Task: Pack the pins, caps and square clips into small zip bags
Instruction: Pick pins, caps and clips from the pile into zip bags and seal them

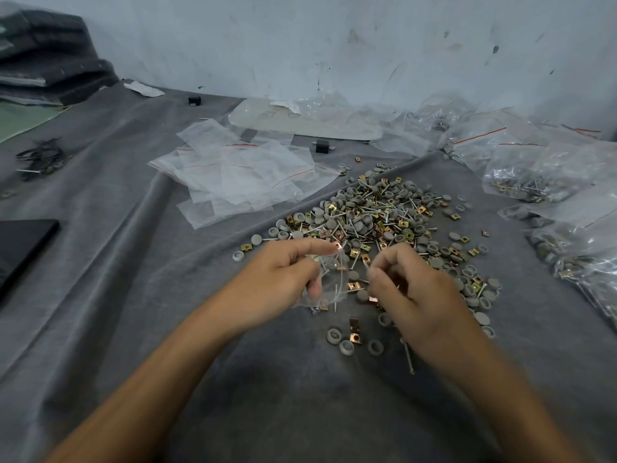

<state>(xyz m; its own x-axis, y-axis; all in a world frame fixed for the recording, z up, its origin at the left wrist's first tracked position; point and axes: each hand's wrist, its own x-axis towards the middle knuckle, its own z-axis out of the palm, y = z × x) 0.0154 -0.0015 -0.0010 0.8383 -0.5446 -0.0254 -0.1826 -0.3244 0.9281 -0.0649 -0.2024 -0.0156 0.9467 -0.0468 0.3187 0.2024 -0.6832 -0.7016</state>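
Note:
A loose heap (pixel 384 222) of grey caps, metal pins and brass square clips lies on the grey cloth ahead of me. My left hand (pixel 280 279) pinches a small clear zip bag (pixel 329 282) that holds a few pins and a clip. My right hand (pixel 410 292) hovers just right of the bag with its fingers curled; what they pinch is hidden. Several caps (pixel 345 345), a clip (pixel 354 329) and a pin (pixel 408 357) lie near my wrists.
A stack of empty zip bags (pixel 240 175) lies at centre left. Filled bags (pixel 551 175) pile up along the right side. A dark flat object (pixel 23 245) sits at the left edge, folded grey fabric (pixel 50 58) at the back left. A wall stands behind.

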